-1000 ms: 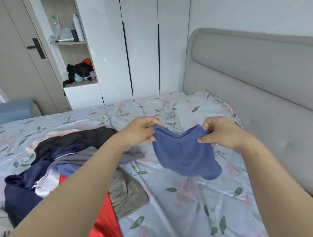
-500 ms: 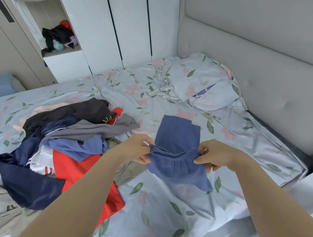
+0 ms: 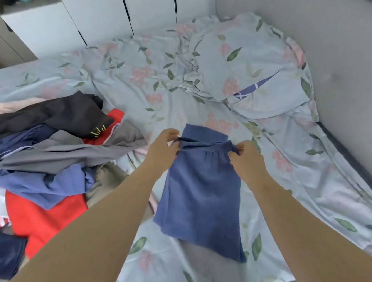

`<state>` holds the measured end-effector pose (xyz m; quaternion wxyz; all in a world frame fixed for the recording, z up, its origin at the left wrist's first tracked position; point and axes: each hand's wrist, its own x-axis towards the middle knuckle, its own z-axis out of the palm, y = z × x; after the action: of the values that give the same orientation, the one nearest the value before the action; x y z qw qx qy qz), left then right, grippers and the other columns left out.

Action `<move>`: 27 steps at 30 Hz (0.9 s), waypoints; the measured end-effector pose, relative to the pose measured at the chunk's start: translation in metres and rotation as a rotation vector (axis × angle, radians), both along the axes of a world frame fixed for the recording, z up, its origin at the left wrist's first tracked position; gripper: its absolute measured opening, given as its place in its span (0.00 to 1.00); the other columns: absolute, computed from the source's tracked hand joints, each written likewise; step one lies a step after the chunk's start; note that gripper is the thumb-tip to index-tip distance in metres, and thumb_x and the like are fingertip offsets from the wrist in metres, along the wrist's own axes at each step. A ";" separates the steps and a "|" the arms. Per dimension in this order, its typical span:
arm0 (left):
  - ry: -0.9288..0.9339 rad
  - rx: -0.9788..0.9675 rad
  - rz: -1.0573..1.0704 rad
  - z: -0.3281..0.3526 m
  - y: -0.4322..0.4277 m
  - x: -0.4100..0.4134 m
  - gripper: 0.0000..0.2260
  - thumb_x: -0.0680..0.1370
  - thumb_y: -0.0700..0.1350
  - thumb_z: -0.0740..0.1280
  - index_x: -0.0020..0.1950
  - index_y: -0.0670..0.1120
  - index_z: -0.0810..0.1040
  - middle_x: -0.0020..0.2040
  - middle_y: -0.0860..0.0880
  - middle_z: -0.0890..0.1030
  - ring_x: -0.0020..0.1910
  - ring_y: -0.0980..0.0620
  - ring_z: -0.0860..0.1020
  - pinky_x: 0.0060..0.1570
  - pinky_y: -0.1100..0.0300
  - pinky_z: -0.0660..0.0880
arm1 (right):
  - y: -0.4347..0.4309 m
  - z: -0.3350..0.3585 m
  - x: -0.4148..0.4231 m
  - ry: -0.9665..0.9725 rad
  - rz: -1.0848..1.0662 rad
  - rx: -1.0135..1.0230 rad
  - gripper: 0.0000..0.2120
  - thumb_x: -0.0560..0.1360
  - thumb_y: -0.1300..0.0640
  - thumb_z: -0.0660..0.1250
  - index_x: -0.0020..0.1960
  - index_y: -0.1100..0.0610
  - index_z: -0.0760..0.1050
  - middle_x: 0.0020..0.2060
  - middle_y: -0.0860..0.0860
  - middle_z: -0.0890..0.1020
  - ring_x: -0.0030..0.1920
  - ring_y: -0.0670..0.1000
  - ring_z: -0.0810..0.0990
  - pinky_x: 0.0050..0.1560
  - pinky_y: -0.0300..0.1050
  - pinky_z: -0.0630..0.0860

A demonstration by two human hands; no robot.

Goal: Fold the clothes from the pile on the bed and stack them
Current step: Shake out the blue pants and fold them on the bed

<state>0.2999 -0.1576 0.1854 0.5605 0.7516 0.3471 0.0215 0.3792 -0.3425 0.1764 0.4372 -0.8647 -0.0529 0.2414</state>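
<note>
Hands [image 3: 163, 150] [image 3: 246, 160] pinch soft blue shorts' [image 3: 199, 198] gathered waistband.

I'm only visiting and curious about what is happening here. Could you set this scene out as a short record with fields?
setting: bed with floral sheet, grey headboard at right
held item: blue shorts, held up by the waistband
left grip: hand pinching the waistband's left end
right grip: hand pinching the waistband's right end
pile: unfolded black, grey, blue and red clothes, left of the shorts
pillow: beyond the shorts, by the headboard
</note>
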 end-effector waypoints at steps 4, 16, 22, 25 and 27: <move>0.108 0.119 -0.155 -0.048 0.000 0.015 0.28 0.79 0.34 0.56 0.77 0.49 0.52 0.75 0.51 0.57 0.73 0.51 0.59 0.69 0.58 0.60 | 0.013 -0.045 0.017 0.046 0.066 0.060 0.29 0.78 0.63 0.59 0.76 0.52 0.53 0.67 0.51 0.67 0.66 0.51 0.66 0.63 0.43 0.64; 0.646 0.385 -0.792 -0.188 -0.045 -0.070 0.29 0.81 0.45 0.59 0.78 0.52 0.49 0.78 0.53 0.49 0.76 0.52 0.55 0.67 0.56 0.64 | -0.037 -0.190 -0.079 0.226 0.609 -0.436 0.30 0.80 0.54 0.56 0.77 0.46 0.46 0.77 0.48 0.50 0.76 0.52 0.50 0.71 0.51 0.60; 0.722 0.637 -1.105 -0.228 -0.054 -0.118 0.43 0.67 0.56 0.74 0.76 0.47 0.58 0.77 0.44 0.57 0.75 0.40 0.56 0.68 0.44 0.63 | -0.057 -0.228 -0.112 0.162 0.843 -0.591 0.37 0.77 0.43 0.61 0.77 0.46 0.44 0.77 0.48 0.46 0.77 0.53 0.46 0.73 0.52 0.53; 0.545 0.800 -1.073 -0.251 -0.050 -0.137 0.44 0.53 0.48 0.80 0.67 0.46 0.68 0.65 0.41 0.76 0.62 0.37 0.76 0.52 0.43 0.76 | -0.065 -0.244 -0.119 -0.041 0.911 -0.629 0.52 0.57 0.38 0.77 0.74 0.52 0.60 0.72 0.56 0.66 0.70 0.59 0.68 0.62 0.57 0.71; 0.450 0.867 -1.068 -0.261 -0.047 -0.140 0.37 0.59 0.44 0.76 0.66 0.45 0.70 0.65 0.42 0.76 0.61 0.38 0.76 0.51 0.46 0.77 | -0.073 -0.261 -0.124 -0.155 0.922 -0.641 0.55 0.48 0.38 0.80 0.69 0.53 0.65 0.65 0.57 0.75 0.62 0.60 0.77 0.53 0.56 0.77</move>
<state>0.1595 -0.2046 -0.0752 0.0610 0.9595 -0.0003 -0.2750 0.2553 -0.4155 -0.0842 -0.0030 -0.8569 -0.3813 0.3470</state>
